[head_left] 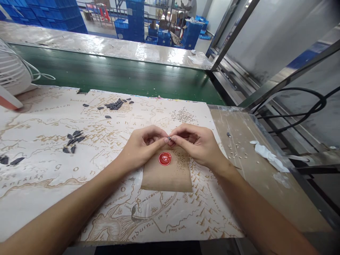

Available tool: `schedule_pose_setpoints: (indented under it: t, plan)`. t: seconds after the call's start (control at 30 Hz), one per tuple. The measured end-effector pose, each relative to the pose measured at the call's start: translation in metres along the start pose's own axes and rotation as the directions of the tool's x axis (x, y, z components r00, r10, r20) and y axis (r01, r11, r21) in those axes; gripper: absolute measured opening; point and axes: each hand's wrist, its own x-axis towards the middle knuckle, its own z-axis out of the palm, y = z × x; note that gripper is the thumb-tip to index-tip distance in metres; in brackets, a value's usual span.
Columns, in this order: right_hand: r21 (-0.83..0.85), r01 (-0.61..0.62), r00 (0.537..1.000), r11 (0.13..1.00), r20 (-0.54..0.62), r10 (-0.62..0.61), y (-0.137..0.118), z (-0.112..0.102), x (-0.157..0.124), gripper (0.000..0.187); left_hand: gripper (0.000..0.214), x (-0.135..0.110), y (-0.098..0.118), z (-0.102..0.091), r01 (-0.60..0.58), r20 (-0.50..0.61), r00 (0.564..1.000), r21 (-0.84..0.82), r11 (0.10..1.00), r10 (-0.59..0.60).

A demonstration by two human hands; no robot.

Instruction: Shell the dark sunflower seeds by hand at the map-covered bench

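Note:
My left hand (pixel 142 147) and my right hand (pixel 192 145) meet above a sheet of brown paper (pixel 166 179), their fingertips pinching a tiny dark seed (pixel 169 137) between them. Just below my fingers, a shiny red cap (pixel 164 158) lies on the paper, not touched by either hand. The paper rests on a cream mat printed with a map (pixel 53 198). Dark seeds lie scattered on the mat in small groups (pixel 114 104) (pixel 73 141). A patch of tiny pale grains (pixel 183 115) sits beyond my right hand.
A green conveyor belt (pixel 106 72) runs behind the mat, with a glossy bench (pixel 106 46) beyond it. A white fan (pixel 13 72) stands at the left. To the right lie a cardboard sheet (pixel 239 145), white tissue (pixel 268 156) and black cable (pixel 300 109). Blue crates (pixel 135 21) stand behind.

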Motion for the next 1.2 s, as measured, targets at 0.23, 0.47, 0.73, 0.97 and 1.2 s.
schedule_pose_setpoints:
  t: [0.23,0.47,0.73,0.97,1.2]
  plan:
    - [0.084,-0.027,0.999,0.996,-0.034,0.029,0.004,0.004,0.000,0.017,0.015,-0.002,0.000,0.003,0.018,-0.050,0.999,-0.011,1.000,-0.018]
    - [0.052,0.001,1.000,0.999,-0.026,0.000,0.005,0.003,0.000,0.011,0.016,-0.002,-0.001,0.003,0.013,-0.040,0.999,0.019,1.000,-0.012]
    - [-0.079,-0.002,0.967,0.997,-0.255,-0.018,0.013,-0.027,0.010,0.012,0.016,-0.001,-0.006,-0.001,0.011,-0.089,0.996,0.085,0.996,-0.004]
    - [-0.535,-0.358,0.904,0.766,-0.402,0.142,0.034,-0.074,0.016,0.014,0.015,0.002,-0.006,-0.009,-0.007,-0.134,0.990,0.250,0.968,0.042]
    - [-0.586,-0.384,0.914,0.714,-0.353,0.201,0.029,-0.067,0.014,0.015,0.014,0.009,0.015,-0.030,0.036,-0.219,0.973,0.461,0.887,0.074]
